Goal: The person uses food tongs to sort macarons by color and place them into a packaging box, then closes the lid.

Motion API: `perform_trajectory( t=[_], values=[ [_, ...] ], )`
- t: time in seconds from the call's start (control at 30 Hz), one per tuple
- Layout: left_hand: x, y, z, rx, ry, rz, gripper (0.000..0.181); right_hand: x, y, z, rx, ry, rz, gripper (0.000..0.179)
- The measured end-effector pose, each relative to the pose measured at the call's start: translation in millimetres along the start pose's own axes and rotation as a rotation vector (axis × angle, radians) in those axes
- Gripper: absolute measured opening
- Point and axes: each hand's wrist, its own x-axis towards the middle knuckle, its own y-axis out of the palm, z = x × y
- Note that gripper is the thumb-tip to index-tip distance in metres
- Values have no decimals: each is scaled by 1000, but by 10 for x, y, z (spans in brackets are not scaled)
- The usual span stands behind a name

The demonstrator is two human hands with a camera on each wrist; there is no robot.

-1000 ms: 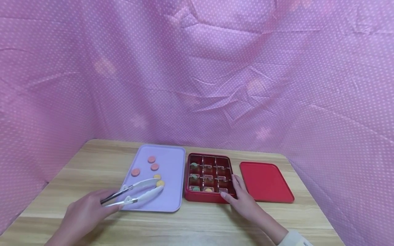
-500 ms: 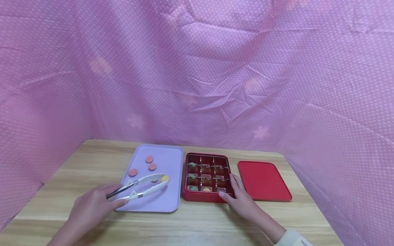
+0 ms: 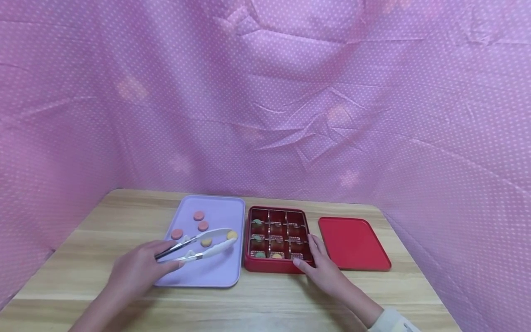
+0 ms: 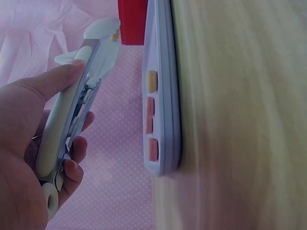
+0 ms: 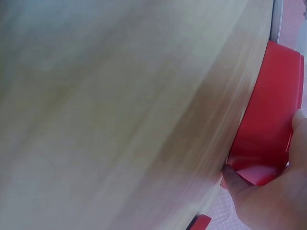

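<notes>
My left hand holds a pair of tongs with white tips and metal arms. Pinched at the tips is a yellow macaron-like disc, raised above the right part of the lilac tray. Another yellow disc lies on that tray, along with three pink discs. My right hand grips the near right corner of a red box, thumb on the front rim and fingers along the side. Inside its divided clear insert, green discs fill the left column, and one yellow disc sits front middle.
A flat red lid lies to the right of the box. The wooden table extends in front of the tray and box. Pink dotted cloth hangs around the back and sides.
The tongs have closed on a yellow disc and lifted it off the tray, moving right toward the box. The other yellow disc stays on the tray. My right hand keeps its grip on the box.
</notes>
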Motion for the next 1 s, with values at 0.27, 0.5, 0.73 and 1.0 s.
perform_trajectory(
  t=[0.27,0.5,0.73,1.0],
  values=[
    [125,31,-98,-38,31,-31,77,-5,-9,6,5,1,6,95],
    [253,69,-190,-5,91,-44,63,4,-4,-9,-2,-2,1,95],
    [387,141,-297,-26,87,12,68,-3,-10,5,0,1,7,95],
    [532,243,-458,-57,68,59,63,-1,-2,15,0,6,2,93]
  ],
)
